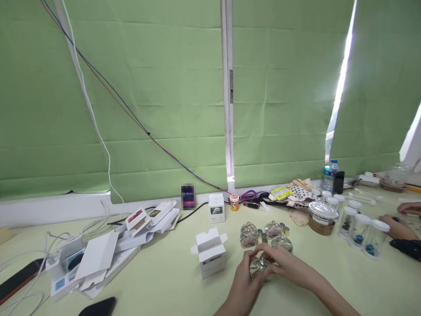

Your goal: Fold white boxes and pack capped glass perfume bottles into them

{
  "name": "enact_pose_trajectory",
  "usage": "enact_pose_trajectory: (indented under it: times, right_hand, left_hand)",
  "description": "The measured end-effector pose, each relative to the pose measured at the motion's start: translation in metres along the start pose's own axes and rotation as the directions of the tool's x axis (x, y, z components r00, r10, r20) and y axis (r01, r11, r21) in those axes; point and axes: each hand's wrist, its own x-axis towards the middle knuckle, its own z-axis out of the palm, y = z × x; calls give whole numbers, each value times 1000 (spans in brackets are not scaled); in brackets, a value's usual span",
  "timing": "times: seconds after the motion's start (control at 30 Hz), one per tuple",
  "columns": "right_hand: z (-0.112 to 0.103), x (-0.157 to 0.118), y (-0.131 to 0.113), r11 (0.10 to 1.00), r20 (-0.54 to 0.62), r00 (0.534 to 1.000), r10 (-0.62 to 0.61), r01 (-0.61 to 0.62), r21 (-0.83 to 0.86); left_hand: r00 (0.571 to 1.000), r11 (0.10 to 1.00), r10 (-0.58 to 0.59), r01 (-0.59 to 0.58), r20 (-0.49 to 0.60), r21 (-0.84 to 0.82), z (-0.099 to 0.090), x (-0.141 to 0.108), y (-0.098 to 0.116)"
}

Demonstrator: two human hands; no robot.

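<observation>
A round, ribbed clear glass bottle (257, 267) with a shiny top sits on the table, partly hidden by my fingers. My left hand (246, 277) curls round its left side. From the right, my right hand (279, 262) wraps the bottle, thumb low and fingers over the far side. Just behind stand similar glass bottles: one group (249, 235) with gold-coloured tops at left, another bottle (273, 229) at right, and a third (282, 242) partly behind my right hand. Small metallic caps (284, 229) lie among them. Left of my hands is an open white box (211, 259), flaps up.
Behind the open box stands a closed white box (216, 210), with an orange-labelled jar (234, 202) beside it. Flattened cartons (131, 241) and a power strip (62, 281) lie at left. Lidded clear tubes (358, 230) and a foil-lidded bowl (322, 215) stand right, near another person's hands (399, 226).
</observation>
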Motion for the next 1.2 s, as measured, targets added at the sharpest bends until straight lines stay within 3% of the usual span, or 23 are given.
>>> enact_pose_trajectory:
  times: [0.1, 0.27, 0.33, 0.53, 0.67, 0.8, 0.93, 1.07, 1.13, 1.2]
  right_hand:
    - [-22, 7, 12, 996, -122, 991, -63, 54, -73]
    - [-53, 17, 38, 958, -361, 932, -15, -90, -271]
    - [-49, 23, 42, 920, -353, 935, -37, -106, -377]
    - [-7, 62, 35, 754, -270, 962, -28, -157, -637]
    - [8, 86, 30, 691, -229, 973, 18, -178, -700]
    - [9, 92, 26, 691, -222, 975, 29, -180, -700]
    - [-5, 77, 20, 753, -241, 971, 11, -166, -637]
    - [-15, 37, 16, 860, -228, 973, 12, -126, -494]
    - [-6, 10, 20, 907, -205, 979, 20, -104, -408]
    - [13, -17, 30, 980, -233, 971, 57, -99, -174]
  left_hand:
    - [996, 992, -80, 83, -35, 99, -1, 0, -3]
    - [995, 980, -99, 103, -31, 169, -3, -4, -6]
    - [997, 981, -80, 79, 1, 177, -3, -6, -7]
    - [998, 980, -45, 35, 47, 195, -3, -7, -8]
    - [995, 966, -95, 86, 26, 244, -2, -8, -3]
    - [989, 948, -147, 140, 3, 287, -4, -11, -4]
    - [989, 958, -150, 147, -9, 246, -9, -17, -4]
    - [988, 976, -146, 151, -40, 154, -18, -26, 0]
    - [988, 981, -137, 145, -68, 130, -22, -29, 2]
    - [988, 982, -127, 137, -86, 128, -24, -30, 2]
